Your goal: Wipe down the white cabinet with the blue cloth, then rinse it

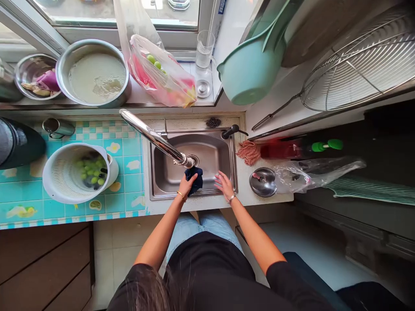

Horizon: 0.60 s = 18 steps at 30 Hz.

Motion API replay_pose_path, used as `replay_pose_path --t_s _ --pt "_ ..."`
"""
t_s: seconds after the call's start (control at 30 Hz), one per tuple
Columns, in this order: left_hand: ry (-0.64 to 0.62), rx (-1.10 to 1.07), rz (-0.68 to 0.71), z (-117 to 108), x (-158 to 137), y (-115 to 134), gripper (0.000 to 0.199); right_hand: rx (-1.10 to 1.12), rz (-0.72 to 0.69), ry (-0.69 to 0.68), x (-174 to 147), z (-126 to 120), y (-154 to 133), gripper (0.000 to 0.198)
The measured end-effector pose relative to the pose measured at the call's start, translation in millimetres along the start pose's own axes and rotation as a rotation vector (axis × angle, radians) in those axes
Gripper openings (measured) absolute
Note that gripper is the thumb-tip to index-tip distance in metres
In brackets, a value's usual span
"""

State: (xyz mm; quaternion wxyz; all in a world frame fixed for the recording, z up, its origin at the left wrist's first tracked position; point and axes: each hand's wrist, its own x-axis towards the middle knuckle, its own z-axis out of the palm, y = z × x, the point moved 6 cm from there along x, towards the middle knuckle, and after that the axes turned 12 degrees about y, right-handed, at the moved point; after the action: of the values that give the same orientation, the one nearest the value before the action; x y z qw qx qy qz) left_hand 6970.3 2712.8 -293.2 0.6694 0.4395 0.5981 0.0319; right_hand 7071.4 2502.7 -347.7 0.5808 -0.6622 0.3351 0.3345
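My left hand (188, 185) grips a bunched dark blue cloth (196, 180) over the front part of the sink, just below the faucet's spout end. The metal sink (210, 149) is set into the counter, and a long chrome faucet (155, 140) slants across its left side. To the right, my right hand (224, 185) is held over the sink's front right corner with its fingers spread and nothing in it. A gap separates my two hands. The cloth hides part of the sink's bottom.
Left of the sink stands a white colander (53, 172) with green grapes (92, 170). Right of it lie a pink rag (249, 152) and a steel bowl (259, 185). A pot of cloudy liquid (97, 77) and a bag of fruit (155, 80) rest on the sill.
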Motion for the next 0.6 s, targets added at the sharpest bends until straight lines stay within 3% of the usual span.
replay_pose_path --t_s 0.1,0.2,0.33,0.43,0.6 --pt "-0.085 0.059 0.023 12 14 -3 0.062 0.030 0.137 -0.141 -3 67 16 0.066" --pt "-0.010 0.131 0.111 -1 37 7 0.043 0.048 0.240 -0.236 0 112 25 0.066" --pt "0.198 0.210 0.280 -36 65 32 0.019 0.056 0.303 -0.281 6 136 25 0.044" --pt "0.253 0.223 0.403 -48 73 54 0.013 0.067 0.299 -0.259 13 146 20 0.033" --pt "0.293 0.133 0.653 -43 89 119 0.053 0.076 0.300 -0.193 23 162 13 0.026"
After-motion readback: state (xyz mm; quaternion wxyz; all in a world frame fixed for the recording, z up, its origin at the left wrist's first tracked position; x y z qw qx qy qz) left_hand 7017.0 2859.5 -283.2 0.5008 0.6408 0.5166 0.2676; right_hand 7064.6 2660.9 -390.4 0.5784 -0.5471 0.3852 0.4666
